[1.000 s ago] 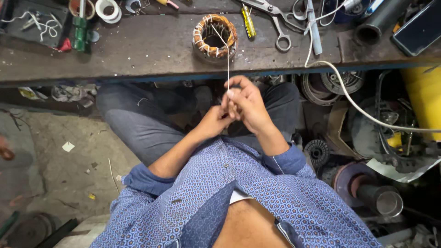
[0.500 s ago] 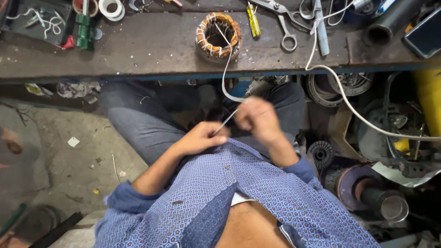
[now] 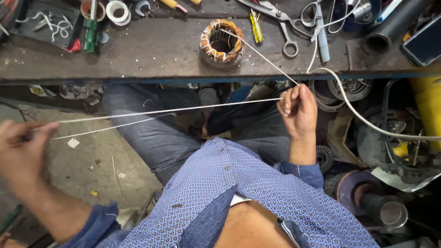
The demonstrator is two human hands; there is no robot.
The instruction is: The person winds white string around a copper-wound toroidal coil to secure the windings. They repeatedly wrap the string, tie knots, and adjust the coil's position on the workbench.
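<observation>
A round motor stator (image 3: 222, 42) wound with copper wire and white cord stands on the dark workbench (image 3: 151, 55). A white cord (image 3: 165, 111) runs from the stator down to my right hand (image 3: 297, 110), which pinches it just below the bench edge. From there the cord stretches taut to the left as a doubled line into my left hand (image 3: 23, 149), which is flung far out to the left, blurred, and grips the cord's end.
Scissors (image 3: 280, 20), a yellow-handled screwdriver (image 3: 256, 26), tape rolls (image 3: 116, 10) and a green tool (image 3: 90, 27) lie on the bench. A white cable (image 3: 363, 117) droops at the right over motor parts and a yellow container (image 3: 427, 110). My knees sit under the bench.
My hands were together in front of my chest. The left hand has swung far out to the left, drawing the cord tight; the right hand shifted right and stays pinched on it.
</observation>
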